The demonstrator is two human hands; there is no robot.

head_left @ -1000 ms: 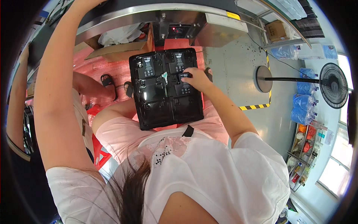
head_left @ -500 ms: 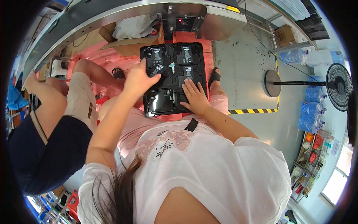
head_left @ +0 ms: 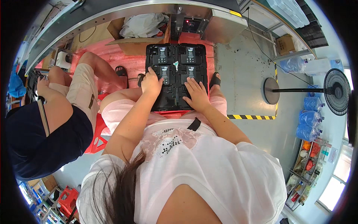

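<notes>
A black plastic tray with moulded compartments rests across my lap. Flat black batteries with white print lie in its compartments: a far-left battery, a far-right battery, a middle-left battery and a middle-right battery. My left hand is over the tray's left side, thumb touching the middle-left battery and index finger apart from it. Spread fingers of my right hand rest at the near edge of the middle-right battery. The nearest compartments show bare black plastic.
A metal-edged bench runs along the far side, with an open cardboard box beneath it. Close on my left sits another person. A black fan and blue water bottles stand to the right.
The battery that was tilted in my left hand now lies flat in the middle-left compartment. My left hand has come lower and its grip has loosened. My right hand stays on the tray.
</notes>
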